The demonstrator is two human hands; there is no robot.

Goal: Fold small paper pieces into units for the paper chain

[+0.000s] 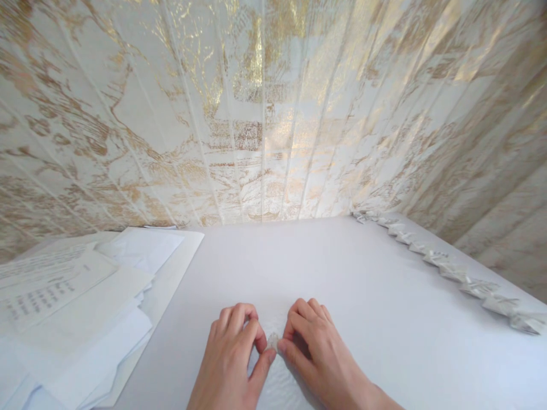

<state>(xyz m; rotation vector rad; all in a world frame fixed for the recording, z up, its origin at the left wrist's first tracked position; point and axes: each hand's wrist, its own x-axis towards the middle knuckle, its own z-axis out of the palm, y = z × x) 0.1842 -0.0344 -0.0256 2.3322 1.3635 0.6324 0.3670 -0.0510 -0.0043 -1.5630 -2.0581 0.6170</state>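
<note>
A small piece of folded paper (272,340), pale with faint greyish marks, lies low in the middle of the head view, between my two hands. My left hand (233,350) pinches its left side, with the thumb tip and curled index finger close together. On the other side, my right hand (316,347) has its thumb and bent fingers closed at the paper's right edge. The fingertips cover much of the piece, so its exact folded shape cannot be made out.
Along the right edge of the white table (273,262) runs a row of small folded paper shapes (440,259). A spread pile of papers (85,307), some printed, covers the left side. Behind the table hangs a white and gold patterned curtain (265,114).
</note>
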